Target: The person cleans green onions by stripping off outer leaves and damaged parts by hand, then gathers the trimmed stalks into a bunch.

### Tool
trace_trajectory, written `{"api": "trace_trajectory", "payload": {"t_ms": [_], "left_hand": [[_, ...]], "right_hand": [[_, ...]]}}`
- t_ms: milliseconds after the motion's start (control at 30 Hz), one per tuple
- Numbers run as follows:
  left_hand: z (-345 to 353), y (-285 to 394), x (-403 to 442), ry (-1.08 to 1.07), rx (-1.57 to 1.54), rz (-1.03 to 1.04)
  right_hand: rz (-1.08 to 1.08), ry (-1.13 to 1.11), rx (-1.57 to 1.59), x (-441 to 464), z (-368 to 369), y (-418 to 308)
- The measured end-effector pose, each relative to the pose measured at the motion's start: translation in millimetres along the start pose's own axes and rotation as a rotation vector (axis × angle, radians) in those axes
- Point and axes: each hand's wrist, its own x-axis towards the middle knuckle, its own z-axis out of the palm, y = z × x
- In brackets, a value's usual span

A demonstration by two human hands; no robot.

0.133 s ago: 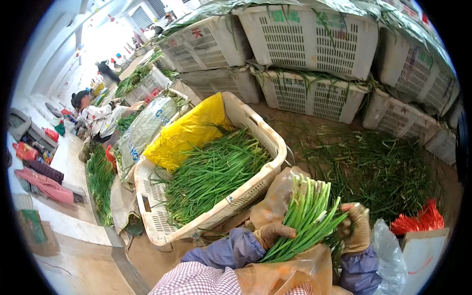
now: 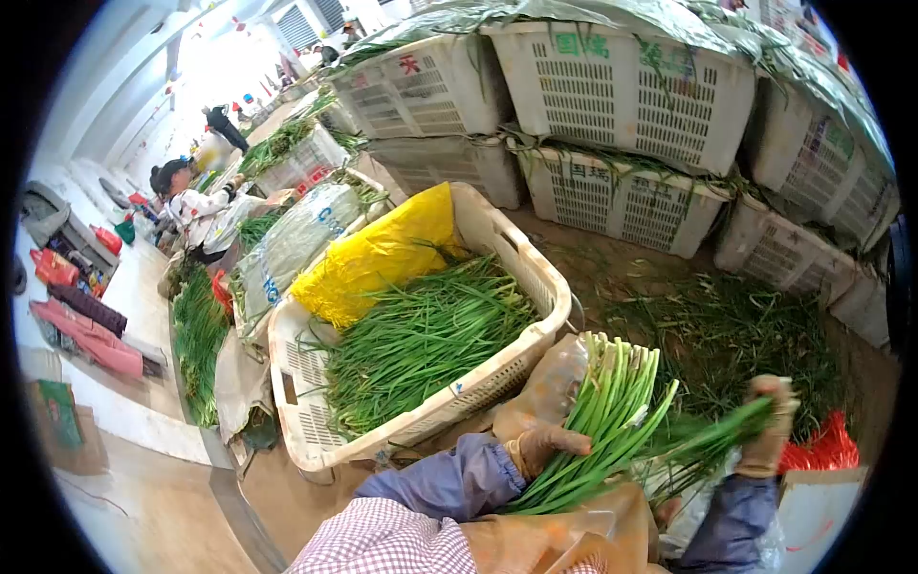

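My gloved left hand is closed around a thick bunch of green onions, their pale stalk ends pointing up and away. To the right, my gloved right hand, blurred by motion, grips a thin wisp of green leaves that trails back toward the bunch. An orange-brown plastic apron covers my lap beneath the bunch. Just beyond my left forearm stands a white plastic basket with many loose green onions inside and a yellow sack over its far-left wall.
Stacked white crates form a wall at the back right. Leaf scraps litter the floor before them. Red plastic strands lie near a box at right. A person works among piled greens at left, and another stands farther back.
My right hand has moved right, away from the bunch, drawing the leaf wisp out with it. My left hand still holds the bunch. The whole view has shifted slightly.
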Motion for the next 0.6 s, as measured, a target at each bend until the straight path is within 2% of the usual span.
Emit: {"api": "trace_trajectory", "payload": {"t_ms": [33,67,100,133,200,233,300,333,367,400,433,567,600], "left_hand": [[0.5,5.9,5.1,0.012,-0.003,0.013],[0.2,11.4,10.2,0.024,-0.005,0.025],[7.7,7.7,3.5,0.031,-0.015,0.031],[17.1,5.6,2.7,0.021,-0.008,0.055],[34.7,4.8,10.1,-0.091,0.028,0.123],[39.5,5.8,13.3,-0.101,0.037,0.13],[45.8,8.0,16.0,-0.069,0.037,0.091],[39.2,7.8,21.9,-0.144,0.064,0.071],[37.2,4.4,24.3,-0.142,0.068,0.081],[35.5,1.7,25.9,-0.126,0.142,0.124],[35.0,2.9,25.1,-0.109,0.217,0.166],[52.0,23.8,5.6,-0.016,0.251,0.097],[54.8,37.7,-2.0,0.123,0.792,0.461]], "right_hand": [[-0.01,0.152,0.269,17.5,-22.0,-9.0],[-0.155,0.089,0.042,29.5,-40.1,-35.9],[-0.277,0.218,-0.017,35.1,-61.5,-39.1],[-0.37,0.101,-0.097,36.4,-71.2,-42.7],[-0.386,0.005,-0.316,28.0,-46.0,-46.6],[-0.265,-0.127,-0.313,2.9,-0.7,-56.0],[0.137,-0.248,-0.332,-26.2,50.9,-43.3],[0.205,-0.383,-0.32,-29.3,51.2,-15.4],[0.389,-0.372,-0.225,-45.9,76.9,-19.3],[0.478,-0.362,-0.129,-50.0,77.4,0.5],[0.415,-0.304,-0.013,-55.9,88.4,6.3],[0.431,-0.284,-0.029,-46.6,88.5,6.9],[0.285,-0.34,-0.111,-35.8,82.4,21.9]]}}
